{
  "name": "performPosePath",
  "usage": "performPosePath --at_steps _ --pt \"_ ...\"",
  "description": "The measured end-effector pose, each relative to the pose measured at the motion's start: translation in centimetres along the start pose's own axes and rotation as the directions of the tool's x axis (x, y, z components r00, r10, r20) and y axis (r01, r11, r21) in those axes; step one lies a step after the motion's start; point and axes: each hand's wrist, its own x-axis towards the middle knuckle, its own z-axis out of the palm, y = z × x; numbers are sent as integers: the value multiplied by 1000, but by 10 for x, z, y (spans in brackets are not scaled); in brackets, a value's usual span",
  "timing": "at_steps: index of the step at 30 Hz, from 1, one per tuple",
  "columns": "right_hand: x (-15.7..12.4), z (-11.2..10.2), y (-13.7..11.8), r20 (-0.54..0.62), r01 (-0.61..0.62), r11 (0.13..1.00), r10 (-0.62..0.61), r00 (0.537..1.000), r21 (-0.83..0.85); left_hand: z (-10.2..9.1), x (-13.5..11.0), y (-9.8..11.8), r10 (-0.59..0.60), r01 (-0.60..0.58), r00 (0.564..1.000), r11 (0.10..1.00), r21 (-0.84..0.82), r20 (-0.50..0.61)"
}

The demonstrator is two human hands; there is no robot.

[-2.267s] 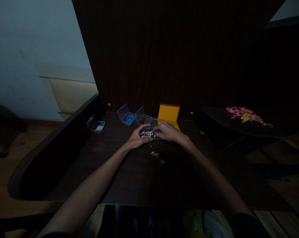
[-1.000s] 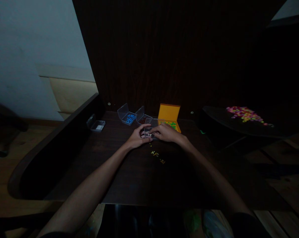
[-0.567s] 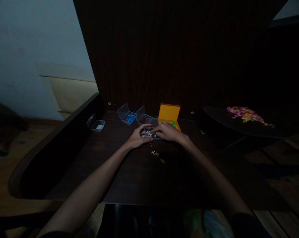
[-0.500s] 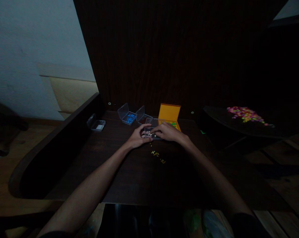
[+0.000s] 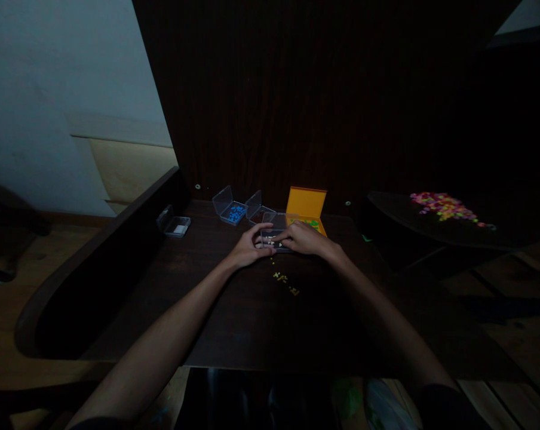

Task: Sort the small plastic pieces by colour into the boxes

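My left hand (image 5: 247, 247) is wrapped round the left side of a clear plastic box (image 5: 285, 249), thumb at its near edge and fingers at the far side. Small white pieces (image 5: 270, 241) lie inside. From the right, my right hand (image 5: 303, 237) reaches into this box, its index finger down at the pieces and the other fingers curled. Whether a piece is between its fingertips is too small to tell. Part of the box is covered by both hands. Small yellowish pieces (image 5: 280, 277) lie scattered on the dark table (image 5: 234, 322) just in front.
Behind the hands stand an open clear box of blue pieces (image 5: 236, 213), another open clear box (image 5: 254, 206), and an open yellow box (image 5: 306, 203) with green pieces. A small clear case (image 5: 177, 228) sits at left. Colourful flowers (image 5: 447, 206) lie on a side shelf at right.
The fingers of my right hand have shifted very slightly among the white pieces. My left hand stays on the box, and the other boxes have not moved.
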Motion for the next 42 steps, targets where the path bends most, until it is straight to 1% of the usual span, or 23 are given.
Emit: performPosePath --at_steps 6,11,16,22,28,35,39,42 --pt "0 1 1 1 11 1000 -11 1000 -17 0 0 0 15 -15 1000 1000 -6 -9" --pt "0 -1 -2 -12 -15 1000 15 1000 -12 0 0 0 8 -7 1000 1000 14 -10" --pt "0 0 -2 -35 16 1000 -16 999 16 1 0 0 10 -10 1000 1000 15 -6" --pt "0 1 1 -19 12 1000 -12 1000 8 -1 0 -2 21 -21 1000 999 40 5" --pt "0 1 -2 -15 21 1000 -22 1000 -18 -1 1 -2 24 -24 1000 999 26 18" --pt "-1 -1 -1 -1 15 1000 -15 1000 -9 -1 0 -1 17 -17 1000 1000 26 -4" --pt "-1 -1 -1 -21 10 1000 -10 1000 -5 -1 1 -2 15 -15 1000 1000 24 -1" --pt "-2 -6 -2 -50 13 1000 -12 999 20 -1 1 -2 7 -7 1000 1000 14 7"
